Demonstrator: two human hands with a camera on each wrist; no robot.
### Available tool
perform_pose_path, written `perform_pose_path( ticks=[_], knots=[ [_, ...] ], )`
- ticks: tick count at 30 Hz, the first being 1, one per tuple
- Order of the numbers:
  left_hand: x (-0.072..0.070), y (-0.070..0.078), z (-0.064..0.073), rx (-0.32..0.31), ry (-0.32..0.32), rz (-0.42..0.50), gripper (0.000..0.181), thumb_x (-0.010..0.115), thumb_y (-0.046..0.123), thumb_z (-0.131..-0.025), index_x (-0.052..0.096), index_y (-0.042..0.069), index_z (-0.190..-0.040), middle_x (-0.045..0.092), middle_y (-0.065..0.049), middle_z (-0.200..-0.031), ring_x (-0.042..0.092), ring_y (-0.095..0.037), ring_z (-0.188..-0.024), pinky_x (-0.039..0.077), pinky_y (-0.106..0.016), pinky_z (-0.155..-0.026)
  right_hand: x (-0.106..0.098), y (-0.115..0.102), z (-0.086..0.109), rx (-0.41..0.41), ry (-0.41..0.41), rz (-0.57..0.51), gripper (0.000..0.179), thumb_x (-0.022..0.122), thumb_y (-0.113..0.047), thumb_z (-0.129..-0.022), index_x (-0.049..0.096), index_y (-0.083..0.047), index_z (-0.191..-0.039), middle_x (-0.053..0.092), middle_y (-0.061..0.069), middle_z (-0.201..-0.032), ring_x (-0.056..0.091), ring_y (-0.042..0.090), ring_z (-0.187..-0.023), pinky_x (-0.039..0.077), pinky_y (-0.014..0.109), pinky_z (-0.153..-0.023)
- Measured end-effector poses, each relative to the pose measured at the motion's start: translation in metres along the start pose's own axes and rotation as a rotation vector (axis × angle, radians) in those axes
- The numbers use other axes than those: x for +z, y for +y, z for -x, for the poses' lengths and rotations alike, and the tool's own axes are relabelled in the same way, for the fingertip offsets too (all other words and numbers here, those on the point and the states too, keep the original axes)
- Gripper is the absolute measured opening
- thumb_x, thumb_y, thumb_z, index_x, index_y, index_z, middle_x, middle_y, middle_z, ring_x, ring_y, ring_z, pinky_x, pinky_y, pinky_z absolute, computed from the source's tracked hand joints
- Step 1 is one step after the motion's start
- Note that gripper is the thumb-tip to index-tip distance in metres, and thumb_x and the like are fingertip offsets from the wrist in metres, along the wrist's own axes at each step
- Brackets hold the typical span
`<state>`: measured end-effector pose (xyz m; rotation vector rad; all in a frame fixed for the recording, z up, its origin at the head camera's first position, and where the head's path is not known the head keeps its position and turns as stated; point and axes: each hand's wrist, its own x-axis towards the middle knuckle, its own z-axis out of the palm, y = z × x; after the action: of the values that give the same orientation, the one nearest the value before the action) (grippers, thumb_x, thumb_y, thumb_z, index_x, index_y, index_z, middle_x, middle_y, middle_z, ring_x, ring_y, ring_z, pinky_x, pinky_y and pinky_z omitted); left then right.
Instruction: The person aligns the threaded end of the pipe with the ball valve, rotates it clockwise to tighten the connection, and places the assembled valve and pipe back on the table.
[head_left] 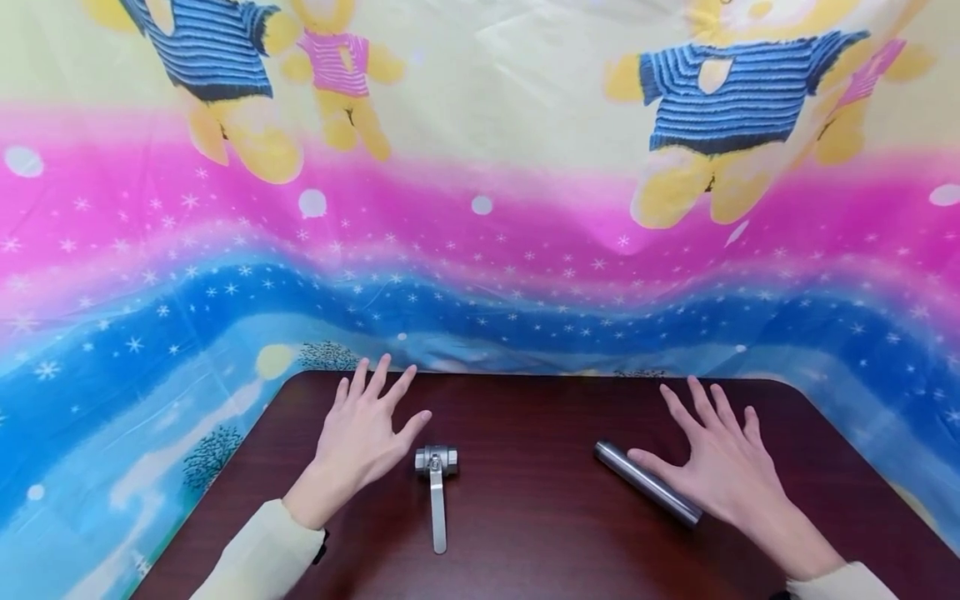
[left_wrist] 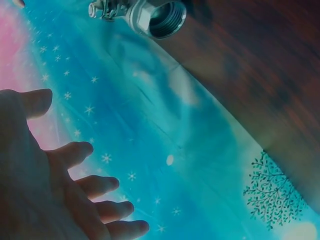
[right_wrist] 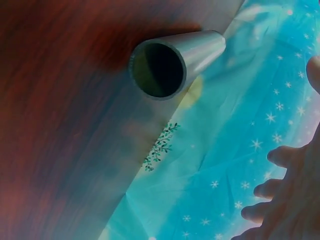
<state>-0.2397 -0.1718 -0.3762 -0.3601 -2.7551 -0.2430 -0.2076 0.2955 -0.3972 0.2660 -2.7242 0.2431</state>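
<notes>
One valve (head_left: 437, 477), one pipe (head_left: 647, 484)

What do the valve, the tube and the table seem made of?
Valve: probably steel, satin; grey sheen, threaded opening. Tube: likely steel, smooth and polished; a bright streak runs along it. Table: dark reddish, glossy wood look; grain shows, though it could be laminate.

No text, label, brand or number can be read on the lever-handled ball valve (head_left: 437, 487) at the head view's lower centre, the metal tube (head_left: 648, 484) at lower right, the counter (head_left: 525, 517) or the printed cloth (head_left: 525, 271) above.
</notes>
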Motion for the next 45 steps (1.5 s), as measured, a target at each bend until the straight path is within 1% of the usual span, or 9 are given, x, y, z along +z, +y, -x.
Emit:
perform_pose_path(
  ticks=[8, 13, 20, 23, 27, 31, 35, 41, 45],
  knots=[
    [0.004, -0.006, 0.006, 0.016, 0.02, -0.015, 0.076, 0.056, 0.066, -0.099, 0.044, 0.026, -0.163, 0.032, -0.017, -0.169, 0.019, -0.045, -0.156, 0.02, -0.067, -0.122, 0.004, 0.005, 0.008, -0.009, 0.015, 0.004, 0.114, 0.067, -0.081, -0.083, 0.027, -0.018, -0.169, 0.025, 0.029, -0.167, 0.016, 0.052, -0.154, -0.007, 0.073, -0.12],
    [0.006, -0.008, 0.008, 0.039, 0.001, -0.017, 0.077, 0.06, 0.066, -0.098, 0.045, 0.026, -0.162, 0.034, -0.016, -0.168, 0.024, -0.045, -0.155, 0.023, -0.067, -0.121, 0.005, 0.006, 0.014, -0.011, 0.008, -0.022, 0.116, 0.069, -0.08, -0.083, 0.024, -0.018, -0.17, 0.025, 0.029, -0.168, 0.019, 0.052, -0.153, -0.007, 0.069, -0.122],
    [0.009, -0.014, 0.013, 0.064, -0.069, 0.09, 0.078, 0.063, 0.063, -0.097, 0.044, 0.027, -0.163, 0.039, -0.016, -0.165, 0.031, -0.044, -0.153, 0.03, -0.065, -0.119, 0.007, 0.008, 0.023, 0.023, -0.079, -0.091, 0.119, 0.071, -0.08, -0.081, 0.023, -0.017, -0.17, 0.026, 0.033, -0.165, 0.022, 0.055, -0.15, -0.003, 0.071, -0.121],
    [0.011, -0.017, 0.015, 0.084, -0.102, 0.134, 0.079, 0.067, 0.06, -0.096, 0.044, 0.026, -0.163, 0.04, -0.016, -0.165, 0.033, -0.043, -0.152, 0.033, -0.064, -0.118, 0.008, 0.01, 0.025, 0.04, -0.122, -0.126, 0.122, 0.074, -0.079, -0.079, 0.023, -0.014, -0.169, 0.026, 0.034, -0.164, 0.025, 0.057, -0.148, 0.003, 0.074, -0.119],
    [0.016, -0.021, 0.016, 0.126, -0.177, 0.184, 0.092, 0.078, 0.055, -0.09, 0.035, 0.028, -0.167, 0.038, -0.013, -0.167, 0.037, -0.041, -0.15, 0.041, -0.066, -0.112, 0.008, 0.012, 0.028, 0.056, -0.154, -0.14, 0.128, 0.077, -0.079, -0.076, 0.019, -0.014, -0.17, 0.029, 0.036, -0.162, 0.033, 0.063, -0.138, 0.025, 0.081, -0.108],
    [0.025, -0.029, 0.016, 0.192, -0.259, 0.33, 0.107, 0.089, 0.043, -0.083, 0.028, 0.025, -0.169, 0.037, -0.011, -0.167, 0.044, -0.037, -0.147, 0.045, -0.063, -0.109, 0.009, 0.014, 0.033, 0.062, -0.174, -0.147, 0.13, 0.078, -0.079, -0.075, 0.019, -0.014, -0.17, 0.033, 0.036, -0.16, 0.038, 0.064, -0.133, 0.037, 0.082, -0.094],
    [0.037, -0.039, 0.013, 0.256, -0.296, 0.535, 0.107, 0.096, 0.03, -0.078, 0.036, 0.013, -0.166, 0.045, -0.012, -0.161, 0.047, -0.031, -0.144, 0.044, -0.055, -0.113, 0.011, 0.016, 0.039, 0.051, -0.172, -0.219, 0.125, 0.084, -0.071, -0.075, 0.028, -0.008, -0.167, 0.042, 0.032, -0.157, 0.045, 0.055, -0.13, 0.046, 0.075, -0.09],
    [0.052, -0.048, 0.007, 0.226, -0.361, 0.714, 0.096, 0.097, 0.022, -0.076, 0.049, 0.004, -0.157, 0.053, -0.017, -0.154, 0.05, -0.03, -0.142, 0.046, -0.052, -0.111, 0.013, 0.025, 0.042, 0.088, -0.217, -0.367, 0.104, 0.089, -0.054, -0.08, 0.044, -0.002, -0.158, 0.061, 0.028, -0.139, 0.06, 0.046, -0.121, 0.055, 0.06, -0.087],
    [0.057, -0.047, 0.004, 0.207, -0.403, 0.806, 0.09, 0.097, 0.017, -0.077, 0.051, -0.005, -0.152, 0.054, -0.023, -0.151, 0.051, -0.034, -0.14, 0.045, -0.052, -0.111, 0.013, 0.033, 0.043, 0.155, -0.29, -0.502, 0.089, 0.09, -0.045, -0.083, 0.053, -0.001, -0.152, 0.066, 0.022, -0.135, 0.068, 0.036, -0.115, 0.059, 0.041, -0.083]
  ],
)
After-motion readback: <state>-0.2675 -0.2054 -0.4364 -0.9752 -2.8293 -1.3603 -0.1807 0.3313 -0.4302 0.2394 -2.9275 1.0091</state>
